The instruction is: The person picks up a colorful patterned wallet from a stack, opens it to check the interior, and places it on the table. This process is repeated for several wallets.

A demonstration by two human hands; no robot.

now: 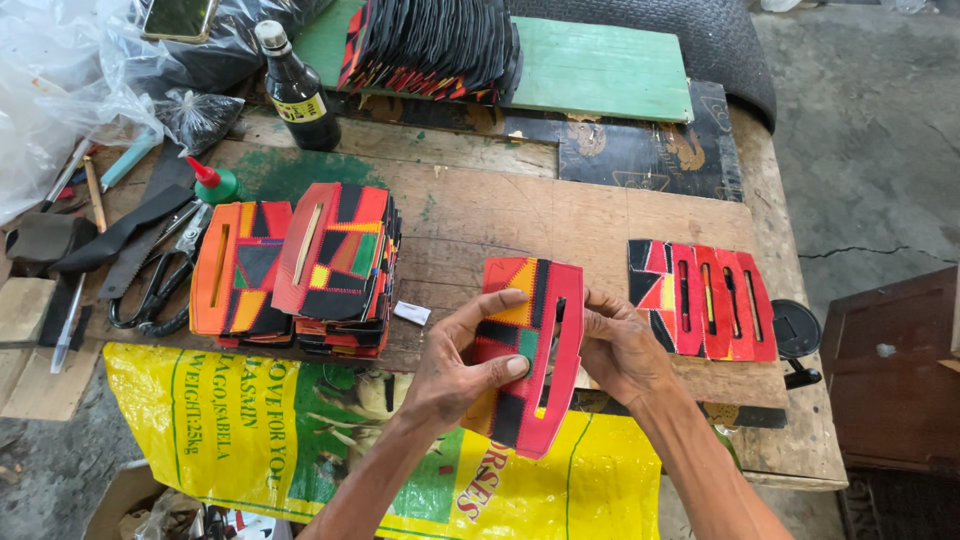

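Above wooden table point(600, 215), I held patchwork piece point(530, 350) between both hands: left hand point(455, 370) pinched on its left edge, right hand point(620, 350) gripped behind right edge. Finished row point(705, 300) lay at right (few); tall stack point(335, 265) at left looked untouched.

Patchwork piece point(528, 350), held in both hands: stitched matt cloth patches on red backing, faintly sheened; stacked pieces point(335, 265) alike. Bench point(500, 215): bare, rough, scuffed wood with green paint stains; board point(600, 70) painted matt green. Bottle point(297, 92): dark glossy glass; scissors point(160, 285): dull metal, black handles; sack point(260, 430): glossy yellow woven plastic; bags point(60, 90): clear crinkled plastic film.
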